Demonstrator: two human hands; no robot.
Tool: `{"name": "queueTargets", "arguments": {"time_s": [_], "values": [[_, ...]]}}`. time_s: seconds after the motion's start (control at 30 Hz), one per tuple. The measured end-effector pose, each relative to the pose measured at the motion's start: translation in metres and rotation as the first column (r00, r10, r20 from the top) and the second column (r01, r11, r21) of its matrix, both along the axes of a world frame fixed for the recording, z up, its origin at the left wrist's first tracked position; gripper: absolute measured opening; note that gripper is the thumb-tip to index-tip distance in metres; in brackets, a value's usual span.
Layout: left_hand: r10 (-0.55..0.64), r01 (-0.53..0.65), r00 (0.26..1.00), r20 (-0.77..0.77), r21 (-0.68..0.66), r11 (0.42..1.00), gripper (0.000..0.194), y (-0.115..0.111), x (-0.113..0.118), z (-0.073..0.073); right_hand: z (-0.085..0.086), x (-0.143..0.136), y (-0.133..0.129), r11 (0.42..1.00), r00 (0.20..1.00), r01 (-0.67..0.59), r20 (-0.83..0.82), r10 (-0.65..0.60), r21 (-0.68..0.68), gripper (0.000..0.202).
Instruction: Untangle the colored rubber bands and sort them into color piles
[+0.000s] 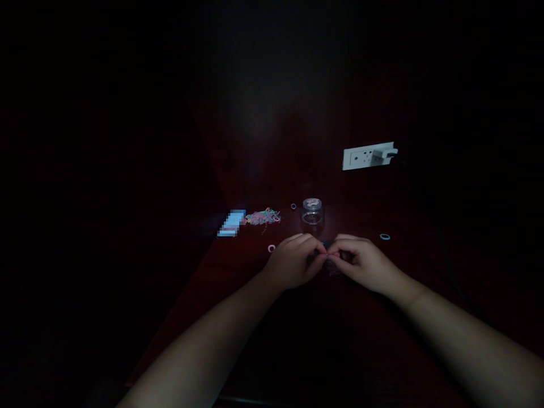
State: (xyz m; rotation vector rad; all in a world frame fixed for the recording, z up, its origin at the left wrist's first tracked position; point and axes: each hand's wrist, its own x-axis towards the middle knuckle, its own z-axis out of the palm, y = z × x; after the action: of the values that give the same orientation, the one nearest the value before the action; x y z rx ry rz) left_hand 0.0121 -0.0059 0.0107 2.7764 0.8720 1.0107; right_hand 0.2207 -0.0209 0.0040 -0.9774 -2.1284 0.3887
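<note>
My left hand (296, 259) and my right hand (361, 262) meet over the dark red table, thumb and forefinger pinched on each. Their fingertips almost touch around something tiny and pinkish, too dark and small to name. Just below the fingers lies a dim little heap of thin elastic bands (334, 270). Behind the hands stands a clear lidded jar (312, 215). A pink ring-shaped hair tie (271, 248) lies beside my left hand, and a light blue one (385, 237) is beyond my right hand.
At the back left is a pile of colourful small elastic bands (264, 217), touching a lit phone (232, 223) with a blurred screen. A small ring (293, 206) lies near the wall. A white wall socket (368, 156) holds a plug. The surroundings are very dark.
</note>
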Motion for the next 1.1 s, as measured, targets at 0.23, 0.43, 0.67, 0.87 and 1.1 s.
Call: {"name": "queueTargets", "arguments": {"time_s": [0.23, 0.43, 0.67, 0.87, 1.1], "values": [[0.004, -0.004, 1.0, -0.011, 0.005, 1.0, 0.018, 0.0021, -0.0003, -0.0035, -0.0026, 0.0006, 0.001, 1.0, 1.0, -0.017, -0.02, 0.017, 0.004, 0.013], [-0.012, 0.013, 1.0, -0.02, 0.049, 0.999, 0.016, 0.004, -0.0001, -0.0051, -0.0036, 0.0002, 0.0027, 1.0, 1.0, 0.002, -0.025, -0.001, 0.023, 0.01], [-0.001, 0.002, 1.0, -0.007, 0.056, 0.998, 0.015, 0.0051, -0.0006, -0.006, -0.0033, -0.0003, 0.0005, 1.0, 0.998, -0.014, -0.054, 0.015, 0.009, 0.01], [0.01, -0.01, 1.0, -0.015, 0.045, 0.999, 0.013, 0.0049, -0.0006, -0.0056, -0.0024, -0.0008, 0.0007, 1.0, 0.996, -0.024, -0.081, 0.025, 0.009, 0.012], [0.019, -0.019, 1.0, -0.004, 0.05, 0.999, 0.01, 0.0043, -0.0006, -0.0058, -0.0052, -0.0012, 0.0009, 0.997, 0.988, -0.055, -0.145, 0.048, -0.045, 0.013]]}}
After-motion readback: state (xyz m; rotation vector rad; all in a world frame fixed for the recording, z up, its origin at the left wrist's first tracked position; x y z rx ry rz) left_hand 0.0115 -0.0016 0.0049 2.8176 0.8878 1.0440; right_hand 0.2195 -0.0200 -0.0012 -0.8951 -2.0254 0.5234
